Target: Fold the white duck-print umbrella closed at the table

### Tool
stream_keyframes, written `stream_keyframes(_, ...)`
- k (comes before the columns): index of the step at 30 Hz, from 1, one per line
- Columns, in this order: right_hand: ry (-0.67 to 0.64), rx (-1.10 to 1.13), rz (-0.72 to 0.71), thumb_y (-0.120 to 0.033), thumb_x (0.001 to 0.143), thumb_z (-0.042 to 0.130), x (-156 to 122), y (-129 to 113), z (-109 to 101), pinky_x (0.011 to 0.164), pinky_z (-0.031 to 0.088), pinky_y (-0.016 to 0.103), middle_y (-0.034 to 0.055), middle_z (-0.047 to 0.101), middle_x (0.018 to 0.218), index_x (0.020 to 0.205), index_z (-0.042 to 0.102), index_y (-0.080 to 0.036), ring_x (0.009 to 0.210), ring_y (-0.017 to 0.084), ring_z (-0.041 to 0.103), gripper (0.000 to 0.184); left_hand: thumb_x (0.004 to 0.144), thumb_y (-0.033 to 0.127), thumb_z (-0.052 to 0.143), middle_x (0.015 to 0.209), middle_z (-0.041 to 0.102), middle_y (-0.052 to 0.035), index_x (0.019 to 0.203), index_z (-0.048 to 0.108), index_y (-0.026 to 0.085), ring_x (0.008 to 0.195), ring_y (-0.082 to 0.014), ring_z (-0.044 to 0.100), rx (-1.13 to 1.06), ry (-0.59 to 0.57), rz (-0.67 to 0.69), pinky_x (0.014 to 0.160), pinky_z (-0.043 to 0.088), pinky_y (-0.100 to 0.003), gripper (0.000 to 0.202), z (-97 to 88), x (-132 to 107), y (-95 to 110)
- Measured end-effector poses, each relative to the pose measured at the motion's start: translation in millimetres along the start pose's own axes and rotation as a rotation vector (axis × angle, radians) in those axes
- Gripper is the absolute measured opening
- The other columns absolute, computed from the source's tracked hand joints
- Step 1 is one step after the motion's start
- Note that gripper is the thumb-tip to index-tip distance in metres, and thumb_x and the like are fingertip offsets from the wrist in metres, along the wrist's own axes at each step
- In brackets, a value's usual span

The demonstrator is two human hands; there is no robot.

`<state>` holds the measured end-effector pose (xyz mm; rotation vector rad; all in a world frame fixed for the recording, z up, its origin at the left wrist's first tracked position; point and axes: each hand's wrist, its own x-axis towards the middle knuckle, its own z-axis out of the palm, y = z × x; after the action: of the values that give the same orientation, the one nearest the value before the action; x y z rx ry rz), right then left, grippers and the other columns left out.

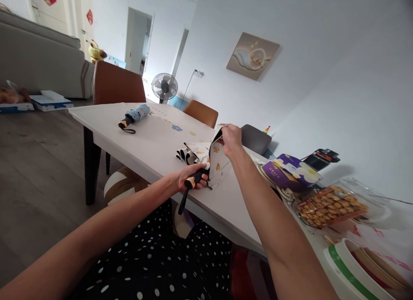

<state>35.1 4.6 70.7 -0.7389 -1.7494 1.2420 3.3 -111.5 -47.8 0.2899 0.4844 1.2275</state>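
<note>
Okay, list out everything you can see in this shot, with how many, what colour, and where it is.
White patterned umbrella: one, table's near edge, held.
Blue folded umbrella: one, far end of table.
Table: one, white, centre.
Chairs: two brown, one grey, far side.
Fan: one, white, by the wall.
Picture: one, beige, on the wall.
Sofa: one, grey, far left.
Purple box: one, right of table.
Snack tray: one, clear, golden pieces, right.
Left hand: grips the black handle.
Right hand: pinches the canopy's edge.
</note>
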Motion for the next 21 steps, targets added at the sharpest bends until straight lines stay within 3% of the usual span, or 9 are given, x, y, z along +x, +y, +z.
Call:
stream_keyframes(2,-0.066,-0.008,0.035,-0.009,0.063,0.047,0.4,9.0,4.5,0.057,0.05,0.03,0.0009,0.056,0.065,0.078,0.057,-0.015,0.058,0.015,0.056,0.018,0.09,0.038,0.037,0.056,0.04,0.0006,0.071,0.04,0.017,0.044,-0.0096,0.037,-0.031,0.002,-0.023,0.032,0.03,-0.017,0.029,0.0,-1.7,-0.2)
stream_keyframes(6,-0.381,-0.008,0.038,-0.012,0.064,0.062,-5.7,17.2,4.4,0.076,0.051,0.031,0.0053,0.061,0.096,0.094,0.055,-0.016,0.086,0.016,0.06,0.031,0.091,0.037,0.036,0.056,0.037,0.0011,0.071,0.037,0.018,0.044,-0.0088,0.035,-0.185,-0.056,-0.05,0.033,0.031,-0.016,0.027,-2.8,-6.2,1.1)
stream_keyframes(9,-0.38,-0.016,-0.053,-0.014,0.066,0.065,-18.5,16.8,-6.2,0.075,0.052,0.026,0.0066,0.059,0.109,0.1,0.052,-0.018,0.094,0.015,0.06,0.037,0.09,0.033,0.039,0.057,0.038,0.0012,0.074,0.038,0.017,0.044,-0.008,0.037,-0.269,-0.119,-0.017,0.035,0.032,-0.015,0.023,-7.3,-7.5,1.3)
stream_keyframes(12,-0.254,-0.092,-0.06,-0.017,0.071,0.061,-36.4,19.9,-26.0,0.051,0.052,0.023,0.0066,0.063,0.088,0.09,0.052,-0.015,0.07,0.016,0.064,0.022,0.09,0.031,0.039,0.058,0.041,0.0005,0.078,0.041,0.016,0.046,-0.0086,0.039,-0.302,-0.141,0.034,0.035,0.032,-0.015,0.019,-10.3,-7.3,0.8)
stream_keyframes(14,-0.256,-0.165,0.018,-0.02,0.074,0.059,-49.7,27.0,-42.1,0.038,0.047,0.022,0.0051,0.062,0.069,0.078,0.052,-0.015,0.053,0.016,0.062,0.01,0.09,0.031,0.039,0.058,0.041,0.0005,0.079,0.042,0.016,0.045,-0.0087,0.038,-0.302,-0.128,0.054,0.035,0.031,-0.015,0.019,-10.8,-6.5,0.8)
stream_keyframes(17,-0.276,-0.288,0.147,-0.027,0.078,0.057,-68.8,43.5,-62.3,0.028,0.04,0.021,0.0044,0.059,0.054,0.065,0.05,-0.015,0.038,0.015,0.056,0.018,0.091,0.034,0.037,0.058,0.041,0.0005,0.078,0.042,0.016,0.044,-0.0083,0.036,-0.25,-0.077,0.051,0.034,0.03,-0.015,0.023,-8.2,-5.0,1.6)
stream_keyframes(21,-0.3,-0.355,0.37,-0.038,0.081,0.056,-84.2,66.0,-71.1,0.024,0.036,0.023,0.0093,0.061,0.051,0.066,0.053,-0.014,0.032,0.017,0.053,0.028,0.092,0.036,0.032,0.055,0.04,0.0008,0.076,0.041,0.016,0.043,-0.0091,0.038,-0.082,0.042,0.025,0.033,0.03,-0.015,0.027,3.4,-4.4,2.2)
